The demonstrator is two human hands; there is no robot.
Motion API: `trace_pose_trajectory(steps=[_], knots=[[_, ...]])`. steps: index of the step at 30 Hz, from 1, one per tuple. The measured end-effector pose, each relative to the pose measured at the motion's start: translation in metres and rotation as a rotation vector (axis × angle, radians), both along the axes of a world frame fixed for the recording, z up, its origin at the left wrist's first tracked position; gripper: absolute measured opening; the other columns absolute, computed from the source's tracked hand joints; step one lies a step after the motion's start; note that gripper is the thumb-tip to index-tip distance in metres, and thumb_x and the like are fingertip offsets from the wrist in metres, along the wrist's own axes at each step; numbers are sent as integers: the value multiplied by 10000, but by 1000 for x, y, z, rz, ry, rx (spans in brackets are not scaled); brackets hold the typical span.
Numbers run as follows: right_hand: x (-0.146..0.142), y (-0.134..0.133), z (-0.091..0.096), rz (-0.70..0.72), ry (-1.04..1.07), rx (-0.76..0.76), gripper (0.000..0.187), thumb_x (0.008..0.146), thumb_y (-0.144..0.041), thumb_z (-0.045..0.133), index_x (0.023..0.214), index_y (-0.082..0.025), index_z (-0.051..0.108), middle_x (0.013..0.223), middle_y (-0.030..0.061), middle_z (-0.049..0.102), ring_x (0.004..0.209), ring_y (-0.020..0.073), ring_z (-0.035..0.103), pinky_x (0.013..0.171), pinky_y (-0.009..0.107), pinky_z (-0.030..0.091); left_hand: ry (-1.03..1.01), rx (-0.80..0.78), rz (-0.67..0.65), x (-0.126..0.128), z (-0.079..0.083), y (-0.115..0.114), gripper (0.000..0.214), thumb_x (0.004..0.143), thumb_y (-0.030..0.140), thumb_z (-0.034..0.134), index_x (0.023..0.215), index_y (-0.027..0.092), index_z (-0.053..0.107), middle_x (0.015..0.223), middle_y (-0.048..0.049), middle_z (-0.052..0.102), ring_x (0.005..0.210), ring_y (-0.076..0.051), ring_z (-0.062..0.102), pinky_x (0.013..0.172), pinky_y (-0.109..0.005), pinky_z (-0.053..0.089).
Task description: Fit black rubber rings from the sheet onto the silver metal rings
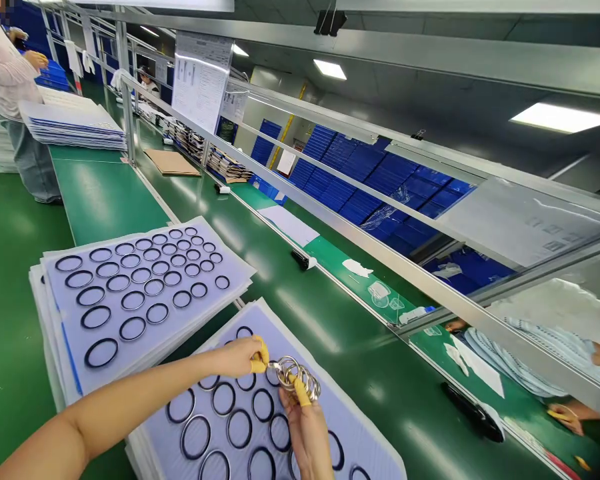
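over the near plastic sheet (360, 453), i've got the left hand (240, 357) and the right hand (305, 427) both closed on a bunch of metal rings (297, 377), pinched between fingertips in yellow finger cots (259, 353). that sheet carries black o-rings (196, 437) and lies on the green conveyor belt (340, 333). just left of it sits a stack of ringed sheets (145, 313). far left, a co-worker (5, 73) stands beside the belt.

Yellow finger cots (259, 363), silver rings (296, 377), blk O-rings (223, 383) in staggered rows on pale lilac sheet (360, 447) w/ white edges, grn conveyor belt (300, 320), stacked blue crates (360, 180) behind.
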State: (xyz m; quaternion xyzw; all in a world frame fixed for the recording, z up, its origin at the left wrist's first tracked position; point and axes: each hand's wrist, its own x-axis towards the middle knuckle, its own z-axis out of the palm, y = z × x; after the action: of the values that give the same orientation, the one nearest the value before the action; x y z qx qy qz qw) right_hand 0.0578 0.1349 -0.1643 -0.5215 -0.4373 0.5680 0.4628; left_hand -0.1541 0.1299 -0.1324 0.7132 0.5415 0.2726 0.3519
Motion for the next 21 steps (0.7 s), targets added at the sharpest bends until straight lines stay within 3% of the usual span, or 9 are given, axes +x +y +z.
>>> trace_pose_trajectory(steps=[3, 7, 10, 15, 19, 21], knots=[[1, 40, -8, -68, -197, 98, 477, 541, -603, 772, 733, -170, 716, 757, 76, 748, 830, 308, 680, 813, 454, 525, 137, 96, 34, -13, -7, 33, 102, 886, 162, 565, 950, 139, 640, 1056, -69, 627, 970, -185, 593, 864, -352, 486], [-17, 76, -18, -54, -392, 279, 439, 516, -573, 784, 692, -177, 715, 1075, 165, 720, 1099, 371, 576, 1035, 486, 355, 325, 170, 11, -20, -27, 70, 206, 922, 283, 577, 1059, 135, 618, 1121, -80, 620, 1036, -222, 596, 893, -444, 502], [-38, 89, -30, 8, -457, 358, 366, 537, -541, 785, 645, -198, 720, 1173, 182, 685, 1143, 384, 557, 1067, 484, 310, 439, 196, 11, -21, -44, 88, 253, 926, 295, 574, 1126, 141, 599, 1163, -90, 608, 1040, -226, 602, 886, -446, 515], [-48, 101, -56, -11, -489, 344, 410, 633, -582, 738, 716, -181, 716, 1105, 171, 711, 1088, 350, 607, 1000, 481, 395, 548, 207, -6, -28, -65, 99, 272, 925, 302, 575, 1146, 143, 591, 1169, -94, 605, 1032, -225, 606, 883, -444, 518], [-23, 105, -63, -74, -455, 257, 474, 878, -586, 513, 961, -146, 669, 960, 78, 738, 882, 223, 693, 815, 419, 521, 557, 224, -26, -29, -71, 101, 279, 928, 310, 569, 1155, 149, 587, 1178, -93, 601, 1033, -225, 603, 882, -444, 517], [-10, 104, -59, -102, -453, 243, 517, 855, -625, 495, 946, -151, 678, 960, 94, 746, 889, 248, 693, 803, 422, 524, 552, 236, -33, -23, -72, 104, 284, 927, 312, 571, 1158, 147, 585, 1182, -94, 599, 1041, -229, 600, 886, -448, 514]])
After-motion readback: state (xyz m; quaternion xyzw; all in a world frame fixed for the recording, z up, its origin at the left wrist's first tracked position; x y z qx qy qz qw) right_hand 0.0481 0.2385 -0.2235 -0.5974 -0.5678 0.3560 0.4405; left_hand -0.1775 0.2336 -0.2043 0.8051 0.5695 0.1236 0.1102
